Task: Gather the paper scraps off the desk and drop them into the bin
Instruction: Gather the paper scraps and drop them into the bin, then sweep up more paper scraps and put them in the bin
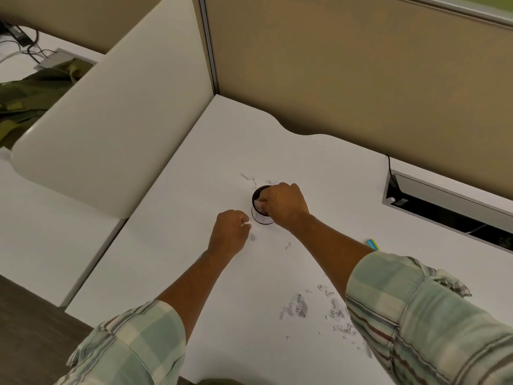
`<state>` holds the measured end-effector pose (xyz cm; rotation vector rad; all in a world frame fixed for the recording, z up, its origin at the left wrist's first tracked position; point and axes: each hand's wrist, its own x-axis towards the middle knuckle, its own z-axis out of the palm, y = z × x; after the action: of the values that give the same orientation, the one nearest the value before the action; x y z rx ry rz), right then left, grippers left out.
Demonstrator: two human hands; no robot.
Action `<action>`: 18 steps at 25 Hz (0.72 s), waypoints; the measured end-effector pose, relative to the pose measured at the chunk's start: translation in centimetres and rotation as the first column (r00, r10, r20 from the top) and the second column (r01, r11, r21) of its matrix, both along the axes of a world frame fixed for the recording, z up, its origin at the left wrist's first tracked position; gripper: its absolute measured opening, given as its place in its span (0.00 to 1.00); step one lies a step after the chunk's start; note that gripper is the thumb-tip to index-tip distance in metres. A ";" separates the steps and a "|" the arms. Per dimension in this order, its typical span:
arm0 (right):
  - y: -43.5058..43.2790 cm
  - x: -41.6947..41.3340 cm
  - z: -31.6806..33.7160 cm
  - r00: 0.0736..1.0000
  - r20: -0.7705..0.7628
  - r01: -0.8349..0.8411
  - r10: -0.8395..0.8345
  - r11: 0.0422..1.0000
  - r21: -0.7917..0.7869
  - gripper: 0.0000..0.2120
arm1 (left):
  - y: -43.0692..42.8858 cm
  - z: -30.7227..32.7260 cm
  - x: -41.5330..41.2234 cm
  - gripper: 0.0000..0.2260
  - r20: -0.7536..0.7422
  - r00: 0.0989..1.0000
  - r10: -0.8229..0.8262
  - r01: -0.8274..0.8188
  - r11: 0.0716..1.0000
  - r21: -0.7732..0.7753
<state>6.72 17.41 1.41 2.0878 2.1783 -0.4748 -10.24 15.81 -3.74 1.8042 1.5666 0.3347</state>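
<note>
1. Two hands are reaching out over the white desk (pixel 319 176), with checked sleeves (pixel 416 315) pushed up the forearms.
2. The right hand (pixel 286 205) is hovering over the mouth of the small round bin (pixel 261 218), its fingers curling down and pinching a few white paper scraps (pixel 260 203) just inside the rim.
3. The left hand (pixel 229 232) is hanging just beside the bin on its near left, fingers curling inward; a white fleck is showing at the fingertips, but I cannot tell whether it is being gripped.
4. More scraps are lying loose on the desk: a couple just beyond the bin, two small bits near the left hand, and the largest scatter well apart from both hands, close to the right sleeve.
5. A small blue item (pixel 372 243) is sitting by the right forearm.
</note>
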 end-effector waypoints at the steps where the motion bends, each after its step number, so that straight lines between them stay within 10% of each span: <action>1: -0.4 0.8 0.0 0.991 -0.104 0.090 -0.084 0.994 0.059 0.08 | -0.4 -0.4 -0.1 0.10 -0.019 1.000 -0.005 0.004 0.999 -0.032; 4: -2.8 3.8 -0.8 0.885 -0.361 0.381 -0.296 0.904 0.194 0.10 | -1.9 -1.5 -0.2 0.15 -0.050 0.998 -0.042 0.037 0.994 -0.103; 8: -7.0 6.0 -3.9 0.879 -0.233 0.411 -0.415 0.909 -0.069 0.21 | -4.4 -2.6 0.2 0.23 -0.183 0.959 -0.215 0.202 0.976 -0.087; 12: -10.3 4.8 -6.1 0.986 -0.092 0.109 -0.139 0.955 -0.275 0.31 | -7.1 -3.5 1.1 0.35 -0.264 0.888 -0.376 0.337 0.924 -0.180; 18: -16.5 4.2 -8.2 0.992 0.010 -0.122 0.126 0.976 -0.183 0.31 | -12.4 -4.1 2.4 0.37 -0.315 0.810 -0.495 0.456 0.869 -0.191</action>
<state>10.94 0.88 -6.79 1.8437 2.1471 -0.6107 -7.80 3.41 -7.82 2.1772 1.2544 -0.3295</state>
